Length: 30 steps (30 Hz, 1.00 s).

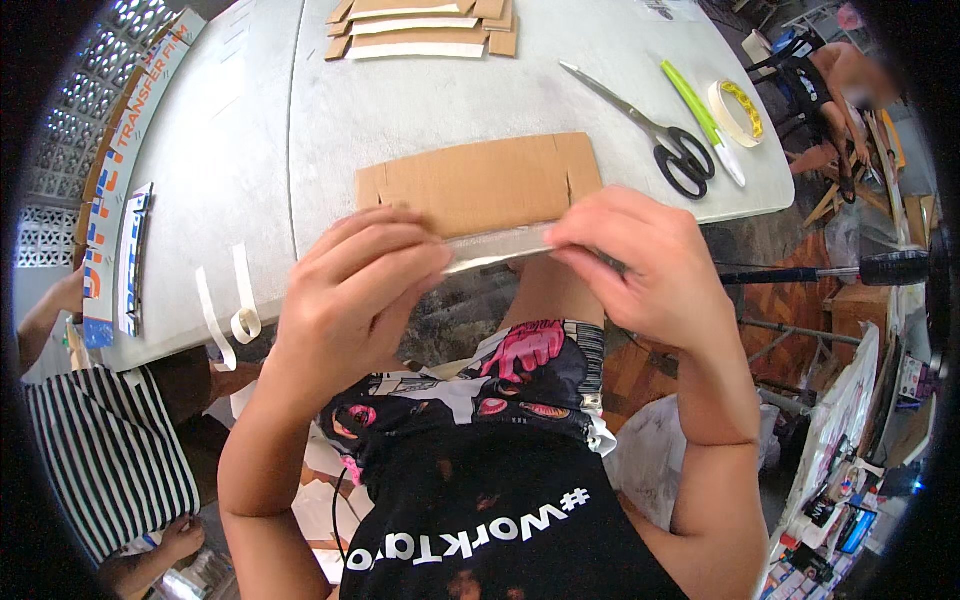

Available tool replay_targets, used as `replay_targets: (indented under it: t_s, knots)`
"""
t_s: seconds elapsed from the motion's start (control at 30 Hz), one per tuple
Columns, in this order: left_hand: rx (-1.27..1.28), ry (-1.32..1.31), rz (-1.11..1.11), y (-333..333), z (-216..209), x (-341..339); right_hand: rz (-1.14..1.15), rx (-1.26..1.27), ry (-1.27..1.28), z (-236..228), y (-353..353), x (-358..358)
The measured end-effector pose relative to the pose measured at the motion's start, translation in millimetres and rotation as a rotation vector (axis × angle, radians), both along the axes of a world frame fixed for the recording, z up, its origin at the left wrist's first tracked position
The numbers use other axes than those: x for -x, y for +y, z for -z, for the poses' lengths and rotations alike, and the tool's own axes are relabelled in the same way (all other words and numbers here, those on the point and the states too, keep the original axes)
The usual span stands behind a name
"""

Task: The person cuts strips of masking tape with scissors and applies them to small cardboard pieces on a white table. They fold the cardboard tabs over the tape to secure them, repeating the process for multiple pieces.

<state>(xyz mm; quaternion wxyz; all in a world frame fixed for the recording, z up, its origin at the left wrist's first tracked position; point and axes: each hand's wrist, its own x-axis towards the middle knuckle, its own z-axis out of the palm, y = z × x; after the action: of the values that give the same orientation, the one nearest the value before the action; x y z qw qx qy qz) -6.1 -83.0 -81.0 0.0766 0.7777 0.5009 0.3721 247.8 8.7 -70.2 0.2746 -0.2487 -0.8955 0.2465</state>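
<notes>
A flat brown cardboard piece (485, 180) with short slits near its ends lies at the table's near edge. Along its near side runs a pale strip (500, 246), which looks like tape. My left hand (365, 280) is closed at the strip's left end, its fingers over the cardboard's near left corner. At the right end, my right hand (635, 255) pinches the strip between thumb and fingers. Whether the strip is stuck to the cardboard all along cannot be made out, as my fingers hide both ends.
On the table's right lie black-handled scissors (645, 128), a green and white cutter-like tool (705, 120) and a tape roll (737, 112). Cardboard pieces with white strips (420, 30) are stacked at the back. Loose white strips (215, 320) hang over the left edge. People sit at both sides.
</notes>
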Motion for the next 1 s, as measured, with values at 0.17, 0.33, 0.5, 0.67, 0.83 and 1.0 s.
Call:
replay_targets:
  t_s: [0.17, 0.33, 0.5, 0.67, 0.83, 1.0]
  knots:
    - [-0.059, -0.098, 0.059, -7.8, -2.7, 12.2, -0.026, 0.009, 0.006, -0.8, -2.8, -13.6]
    - [-0.099, 0.044, 0.061, -11.4, -1.1, 19.4, -0.032, -0.108, 0.011, 0.4, 8.0, -12.4]
    - [-0.111, 0.114, -0.001, -2.5, -1.5, 26.3, -0.037, -0.161, -0.014, 2.6, 17.6, -7.1]
    - [-0.075, 0.068, -0.079, 6.3, 7.1, 25.1, -0.034, -0.235, -0.064, 2.7, 29.6, -5.2]
    - [0.002, 0.16, -0.082, 16.0, 1.0, 23.8, -0.041, -0.138, -0.047, 13.1, 37.3, -1.5]
    - [0.062, 0.307, -0.074, 9.8, -4.8, 19.3, -0.032, -0.116, -0.026, 18.3, 38.2, -0.4]
